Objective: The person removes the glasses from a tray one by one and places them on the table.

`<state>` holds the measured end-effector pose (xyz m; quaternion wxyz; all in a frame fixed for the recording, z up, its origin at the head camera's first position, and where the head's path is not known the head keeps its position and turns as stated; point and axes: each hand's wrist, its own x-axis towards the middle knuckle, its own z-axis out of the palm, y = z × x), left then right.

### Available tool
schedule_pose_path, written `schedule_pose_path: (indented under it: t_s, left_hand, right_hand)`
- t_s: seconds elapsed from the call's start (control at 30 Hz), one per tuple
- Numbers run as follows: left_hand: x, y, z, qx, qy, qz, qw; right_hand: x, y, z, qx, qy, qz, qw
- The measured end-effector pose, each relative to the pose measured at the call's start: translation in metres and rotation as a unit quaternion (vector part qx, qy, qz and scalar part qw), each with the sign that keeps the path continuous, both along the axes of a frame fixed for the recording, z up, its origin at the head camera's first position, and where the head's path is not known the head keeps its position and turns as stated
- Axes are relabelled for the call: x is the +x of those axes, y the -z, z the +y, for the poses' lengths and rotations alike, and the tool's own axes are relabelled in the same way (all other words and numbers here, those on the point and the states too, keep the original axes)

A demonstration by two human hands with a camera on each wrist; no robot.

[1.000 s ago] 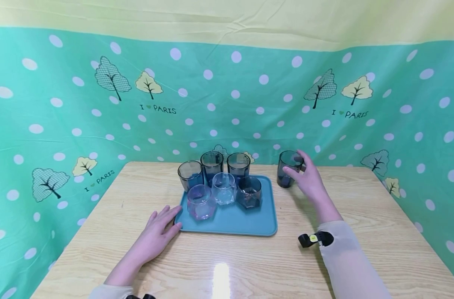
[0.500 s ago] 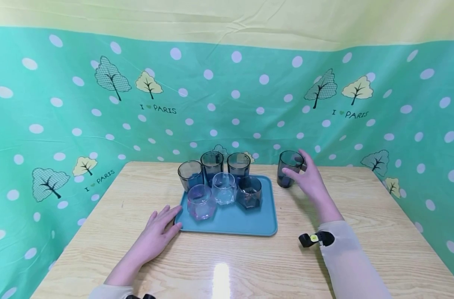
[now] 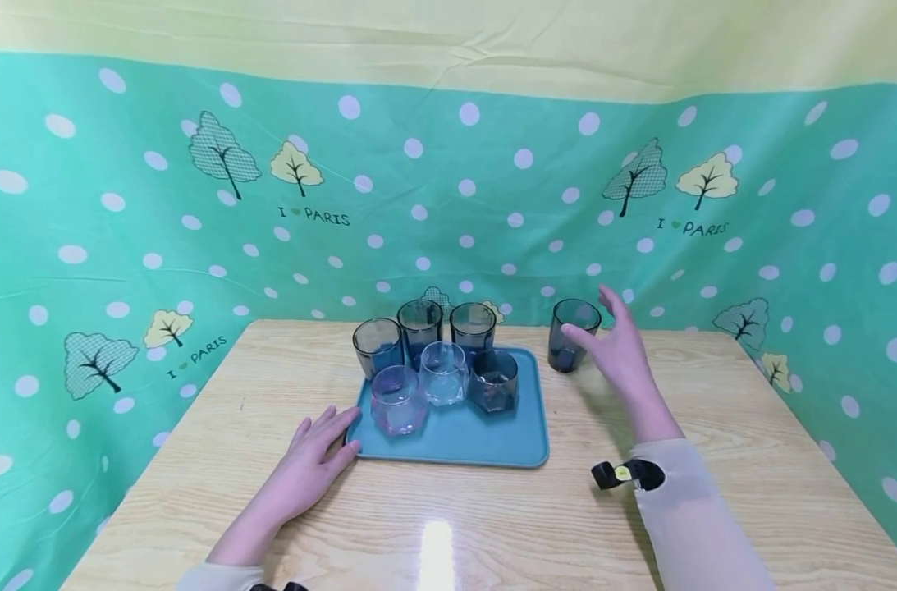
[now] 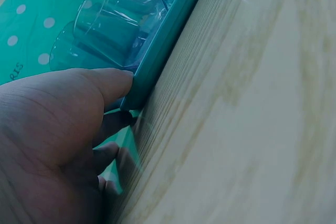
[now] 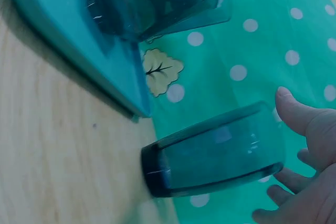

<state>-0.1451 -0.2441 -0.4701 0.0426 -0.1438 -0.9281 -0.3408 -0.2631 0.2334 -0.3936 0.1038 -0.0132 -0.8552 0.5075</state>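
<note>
"One tall glass (image 3: 565,355), upright just ahead of the right hand (image 3: 621,351). Grip?"
"Empty, fingers spread. Left hand (image 3: 311,460): nothing grasped, fingers extended against the tray (image 3: 463,437)."
"Handling?"
"Probably stiff, slick, breakable, fairly weighty; best held around the middle."

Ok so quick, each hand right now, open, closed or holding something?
Left hand: open, touching the edge of the tray.
Right hand: open, close to the lone tall glass, not gripping it.

head – above, forward-down | wrists – close, dim, seemingly tilted | shared: tray (image 3: 470,442)
</note>
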Motion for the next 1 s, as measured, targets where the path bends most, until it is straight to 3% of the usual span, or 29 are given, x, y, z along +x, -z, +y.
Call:
schedule_pose_path:
  t_s: [0.43,0.67,1.0]
  left_hand:
    - [0.0,-0.001,-0.001,0.0,-0.002,-0.002,1.0]
    - [-0.001,-0.001,-0.001,0.001,-0.003,0.001,1.0]
    - [-0.001,0.004,-0.001,-0.003,-0.003,0.004,1.0]
  right_hand:
    - [0.008,-0.033,-0.032,0.015,-0.003,0.097,0.9952]
    - [0.005,-0.042,-0.06,-0.003,-0.033,0.102,0.9942]
    - [0.0,-0.033,-0.097,-0.037,-0.083,0.07,0.9934]
